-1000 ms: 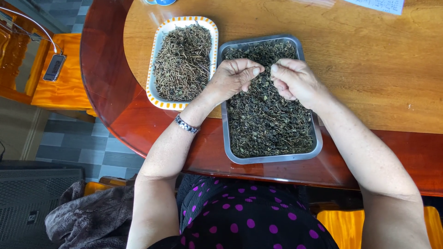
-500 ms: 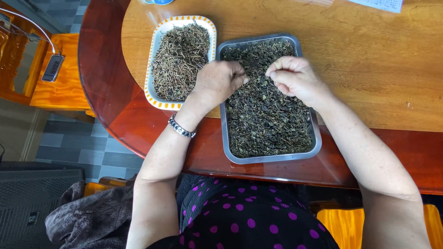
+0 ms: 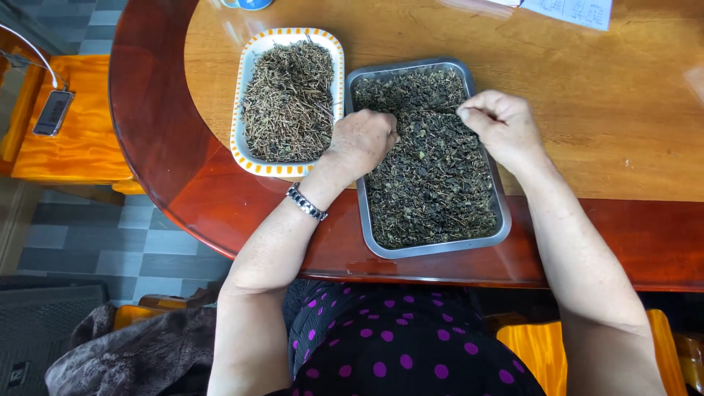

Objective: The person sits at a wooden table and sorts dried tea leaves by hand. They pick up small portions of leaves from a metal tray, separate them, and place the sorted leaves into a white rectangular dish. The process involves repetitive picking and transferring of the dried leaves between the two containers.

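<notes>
The dried dark leaves (image 3: 433, 183) fill the metal tray (image 3: 440, 248) right in front of me at the table's edge, and both my hands are down in them. A second ago my two hands were close together over the upper middle of the tray, nearly touching; now they have drawn apart. My left hand (image 3: 363, 139) has slid toward the tray's left rim, next to the orange-rimmed dish (image 3: 246, 81) heaped with brownish stems (image 3: 290, 99). Its fingers are curled in narrow, knuckles up, resting on the leaves; I cannot tell from here whether anything is pinched under them. My right hand (image 3: 499, 125) has shifted toward the right side of the tray, fingers bunched, thumb and forefinger tips pressed together at the leaf surface as if nipping a small bit, though the bit itself is too small to make out.

Judging by that spread, I take it the sorting is mid-run: the left hand stands nearest the stem dish, the right is at the pile. The tray is full and the dish well heaped. My bracelet (image 3: 306, 202) sits on the left wrist, over the red table border (image 3: 220, 213).
</notes>
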